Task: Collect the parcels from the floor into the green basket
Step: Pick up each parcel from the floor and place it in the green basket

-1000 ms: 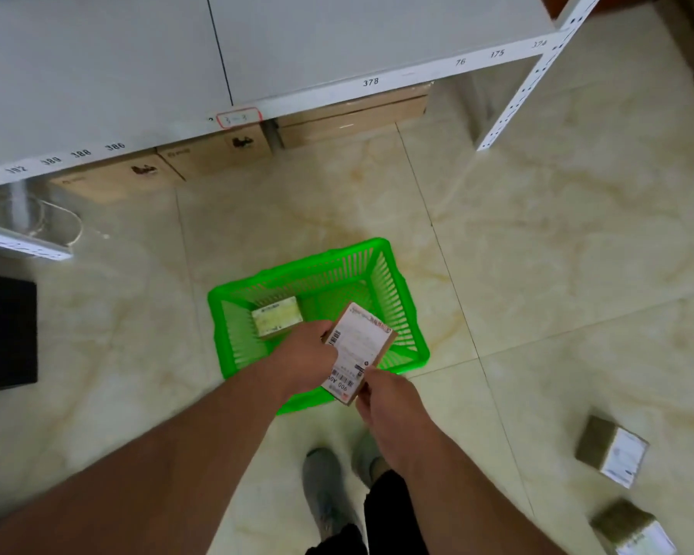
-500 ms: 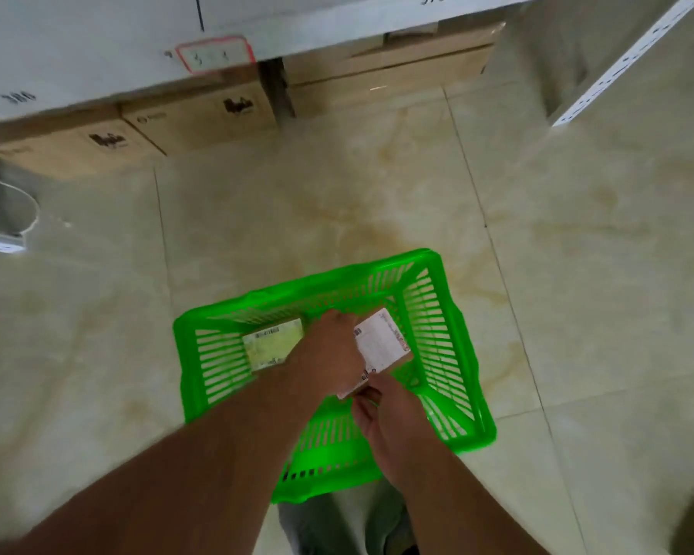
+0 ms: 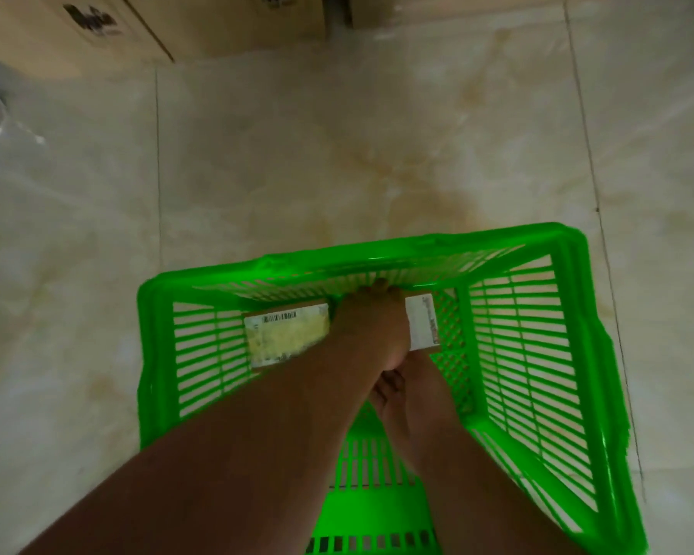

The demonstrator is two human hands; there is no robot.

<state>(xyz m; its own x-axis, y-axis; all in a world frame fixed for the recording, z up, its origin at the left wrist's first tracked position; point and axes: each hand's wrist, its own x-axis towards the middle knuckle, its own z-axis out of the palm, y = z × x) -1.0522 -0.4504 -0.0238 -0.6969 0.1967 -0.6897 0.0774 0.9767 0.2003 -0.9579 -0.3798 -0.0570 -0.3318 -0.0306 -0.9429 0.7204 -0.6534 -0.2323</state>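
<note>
Parcels are going down into the green basket (image 3: 569, 250), and the step in hand, as I judge it, is setting the white-labelled parcel (image 3: 421, 322) on the basket floor and letting go cleanly; that parcel sits low inside the basket, against its far wall, mostly covered by the left hand (image 3: 371, 326), whose fingers curl over its top and hold it; the right hand (image 3: 407, 390) lies just nearer than the parcel inside the basket, touching or nearly touching its near edge, and whether it pinches the parcel or merely steadies it I cannot tell, since the left wrist hides its fingertips; a yellow-labelled parcel (image 3: 287, 336) already rests on the basket floor, just left of the held one and close to the far wall; to do this well, I would lower the held parcel flat until its base meets the basket floor, keep it beside the yellow-labelled one rather than on its edge, then loosen both hands together and lift them straight up so the knuckles do not catch the far wall or drag the parcel; the basket is light plastic and may slide on the tiled floor (image 3: 337, 154) if pushed; cardboard boxes (image 3: 145, 22) stand well beyond the basket.
</note>
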